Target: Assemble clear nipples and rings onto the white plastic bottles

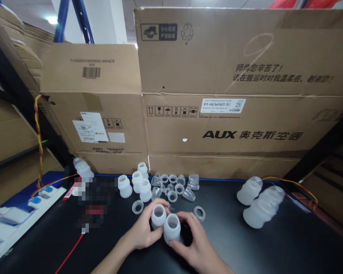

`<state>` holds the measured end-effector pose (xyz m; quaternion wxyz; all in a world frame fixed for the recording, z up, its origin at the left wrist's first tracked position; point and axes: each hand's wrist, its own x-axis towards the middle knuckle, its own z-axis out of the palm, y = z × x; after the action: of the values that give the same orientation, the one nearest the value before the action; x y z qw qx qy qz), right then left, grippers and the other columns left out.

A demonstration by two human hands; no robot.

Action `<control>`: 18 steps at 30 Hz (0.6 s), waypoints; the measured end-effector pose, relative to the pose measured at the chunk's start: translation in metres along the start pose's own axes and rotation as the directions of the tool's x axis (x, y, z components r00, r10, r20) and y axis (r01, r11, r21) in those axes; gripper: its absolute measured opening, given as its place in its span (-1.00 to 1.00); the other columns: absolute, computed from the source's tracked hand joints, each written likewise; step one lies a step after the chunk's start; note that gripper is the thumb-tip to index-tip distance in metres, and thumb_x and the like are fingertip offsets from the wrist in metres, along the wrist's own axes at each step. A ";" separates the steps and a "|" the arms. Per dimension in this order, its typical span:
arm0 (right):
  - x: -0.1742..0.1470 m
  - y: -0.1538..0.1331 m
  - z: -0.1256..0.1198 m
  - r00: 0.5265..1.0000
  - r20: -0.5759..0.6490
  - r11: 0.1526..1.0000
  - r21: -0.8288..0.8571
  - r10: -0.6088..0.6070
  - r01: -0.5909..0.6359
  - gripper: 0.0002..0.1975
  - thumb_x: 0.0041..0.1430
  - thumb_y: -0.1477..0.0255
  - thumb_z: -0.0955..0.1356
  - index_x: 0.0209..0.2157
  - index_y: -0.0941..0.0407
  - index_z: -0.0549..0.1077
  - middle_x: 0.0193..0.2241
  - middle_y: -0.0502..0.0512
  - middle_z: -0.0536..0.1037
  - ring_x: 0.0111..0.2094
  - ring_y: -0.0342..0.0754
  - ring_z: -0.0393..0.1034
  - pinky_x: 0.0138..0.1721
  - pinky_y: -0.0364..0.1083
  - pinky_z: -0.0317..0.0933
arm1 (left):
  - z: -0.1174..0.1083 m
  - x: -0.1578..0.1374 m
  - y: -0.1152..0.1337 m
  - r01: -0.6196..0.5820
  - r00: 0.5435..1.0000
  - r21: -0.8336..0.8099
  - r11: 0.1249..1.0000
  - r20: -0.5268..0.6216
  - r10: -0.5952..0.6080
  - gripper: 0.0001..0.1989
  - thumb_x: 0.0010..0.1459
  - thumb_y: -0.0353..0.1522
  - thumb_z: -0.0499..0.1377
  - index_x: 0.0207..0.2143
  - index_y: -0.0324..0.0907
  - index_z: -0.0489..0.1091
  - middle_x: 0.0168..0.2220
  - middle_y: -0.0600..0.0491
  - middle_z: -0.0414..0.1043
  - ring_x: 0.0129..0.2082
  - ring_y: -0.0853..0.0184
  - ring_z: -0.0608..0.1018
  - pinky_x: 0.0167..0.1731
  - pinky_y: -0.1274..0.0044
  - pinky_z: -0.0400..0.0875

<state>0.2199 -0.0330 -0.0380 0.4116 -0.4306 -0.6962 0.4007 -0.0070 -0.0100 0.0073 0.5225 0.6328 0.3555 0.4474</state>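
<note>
Two small frosted-white bottles with open necks stand side by side near the front of the black table. My left hand (145, 229) is closed around the left bottle (158, 220). The right bottle (172, 230) is between the thumb and fingers of my right hand (196, 240). Both bottles are upright and seem to touch; their bases are partly hidden by my fingers. Just behind my left hand lies a loose collar ring (137, 207), and another ring (199, 213) lies beyond my right hand. More open bottles (124, 186) stand farther back on the left.
Clear caps (189, 194) and several rings (172, 196) lie clustered at the back middle. Capped bottles (261, 211) stand at the right, and one capped bottle (84, 169) at the back left. A cardboard sheet (174, 129) walls the back. A red cable (70, 253) crosses the left.
</note>
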 end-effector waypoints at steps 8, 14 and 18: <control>0.010 -0.001 -0.012 1.000 -0.010 0.995 -0.099 0.022 -0.023 -0.66 0.11 0.27 0.57 -0.10 0.05 0.57 -0.10 0.19 0.56 -0.04 0.19 0.41 0.04 0.08 0.27 | 0.011 -0.001 -0.011 0.064 0.996 0.162 0.985 -0.070 -0.053 -0.48 -0.18 -0.37 0.57 -0.12 -0.13 0.54 -0.16 -0.03 0.60 -0.16 0.11 0.60 -0.09 0.42 0.46; 0.017 0.007 -0.010 0.984 0.124 0.961 -0.228 -0.130 0.156 -0.41 0.05 0.03 0.58 0.09 -0.09 0.56 -0.02 0.18 0.59 0.03 0.21 0.41 0.07 0.09 0.30 | 0.004 -0.012 -0.007 0.060 0.984 0.275 0.959 -0.180 -0.010 -0.59 -0.23 -0.32 0.57 -0.25 -0.10 0.62 -0.30 -0.01 0.65 -0.31 0.12 0.65 -0.23 0.44 0.56; 0.026 0.052 0.013 0.857 0.166 0.755 -0.413 -0.488 0.510 -0.53 0.15 0.02 0.53 0.05 -0.13 0.55 -0.11 -0.02 0.72 -0.11 0.10 0.53 0.00 0.00 0.38 | -0.016 -0.027 -0.017 0.041 0.887 0.322 0.946 -0.448 0.115 -0.56 -0.30 -0.19 0.56 -0.30 -0.06 0.63 -0.29 0.03 0.68 -0.29 0.12 0.69 -0.19 0.48 0.61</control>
<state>0.2145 0.0046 -0.0844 0.3777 -0.3018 -0.8674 0.1176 -0.0315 -0.0260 -0.0133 0.3037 0.5919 0.5253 0.5305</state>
